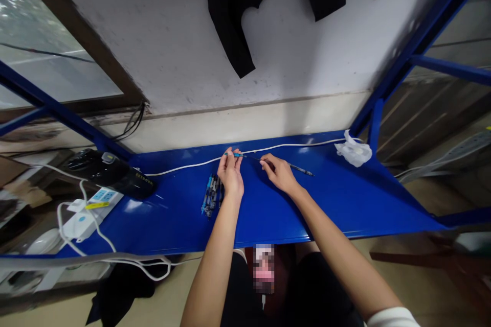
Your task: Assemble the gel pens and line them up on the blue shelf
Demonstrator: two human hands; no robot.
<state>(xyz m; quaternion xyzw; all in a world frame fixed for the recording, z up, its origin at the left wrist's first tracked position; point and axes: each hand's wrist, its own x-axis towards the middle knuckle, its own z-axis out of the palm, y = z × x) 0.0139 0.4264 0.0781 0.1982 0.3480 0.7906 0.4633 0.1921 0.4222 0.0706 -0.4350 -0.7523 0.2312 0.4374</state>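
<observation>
My left hand (pixel 230 172) pinches a small blue pen part (pixel 237 155) above the blue metal shelf (pixel 345 199). My right hand (pixel 279 172) holds a thin pen refill (pixel 255 159) whose tip points toward the blue part. Just left of my left hand lies a small pile of several dark and blue pens (pixel 211 195). A dark pen (pixel 301 168) rests on the shelf to the right of my right hand.
A white cable (pixel 184 165) runs along the shelf's back edge. Crumpled white plastic (pixel 353 152) sits at the back right. A black device (pixel 111 173) and a white power strip (pixel 92 209) lie at the left. Dark cloth (pixel 233 15) hangs on the wall.
</observation>
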